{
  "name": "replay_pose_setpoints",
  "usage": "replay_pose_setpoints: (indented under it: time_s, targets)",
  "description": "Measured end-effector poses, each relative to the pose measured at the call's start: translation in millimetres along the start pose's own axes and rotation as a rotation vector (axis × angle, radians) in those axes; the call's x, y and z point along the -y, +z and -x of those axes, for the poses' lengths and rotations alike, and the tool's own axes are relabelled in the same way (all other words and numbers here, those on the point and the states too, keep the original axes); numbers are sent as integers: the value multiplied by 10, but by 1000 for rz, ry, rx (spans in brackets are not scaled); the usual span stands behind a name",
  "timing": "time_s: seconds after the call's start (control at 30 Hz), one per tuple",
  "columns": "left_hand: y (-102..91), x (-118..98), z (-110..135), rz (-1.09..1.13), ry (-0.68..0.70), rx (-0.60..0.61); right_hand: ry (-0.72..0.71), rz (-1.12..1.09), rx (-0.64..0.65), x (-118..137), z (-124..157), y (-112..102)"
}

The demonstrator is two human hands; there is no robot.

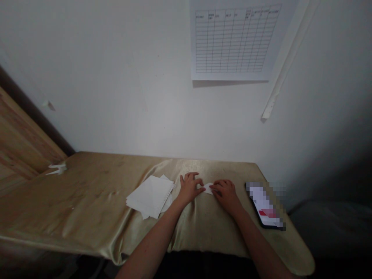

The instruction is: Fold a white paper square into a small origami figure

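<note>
A small piece of white paper point(208, 188), which looks folded, lies on the cloth-covered table between my two hands. At its left edge, my left hand point(190, 188) has thumb and index finger closed in on the paper, while the other fingers are raised and spread. My right hand point(226, 192) grips the right edge with thumb and fingertips, its other fingers curled. The fingers partly hide the paper's edges, so its exact shape cannot be made out. Left of my left hand lies a loose stack of white paper sheets point(151, 195), some with a perforated edge.
A phone point(266, 207) with a lit, partly blurred screen lies to the right. Paper scraps point(58, 169) sit at the table's far left. The gold tablecloth point(87, 201) has folds. Behind stands a white wall point(116, 77) with a printed table sheet point(232, 46).
</note>
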State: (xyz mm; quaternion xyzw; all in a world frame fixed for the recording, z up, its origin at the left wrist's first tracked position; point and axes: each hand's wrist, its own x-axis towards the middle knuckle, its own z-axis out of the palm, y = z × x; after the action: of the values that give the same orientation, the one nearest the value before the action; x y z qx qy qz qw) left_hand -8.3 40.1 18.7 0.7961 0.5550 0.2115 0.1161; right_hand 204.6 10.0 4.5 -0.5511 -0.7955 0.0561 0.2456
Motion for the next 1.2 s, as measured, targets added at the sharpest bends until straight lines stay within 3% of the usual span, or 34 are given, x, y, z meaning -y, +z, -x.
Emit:
replay_pose_setpoints:
  time_s: [0.77, 1.2]
  targets:
    - [-170, 185, -58, 35, 6, 101, 41, -20, 15, -112, -32, 52]
    - [-163, 124, -3, -42, 72, 107, 62, -31, 1, -92, -27, 58]
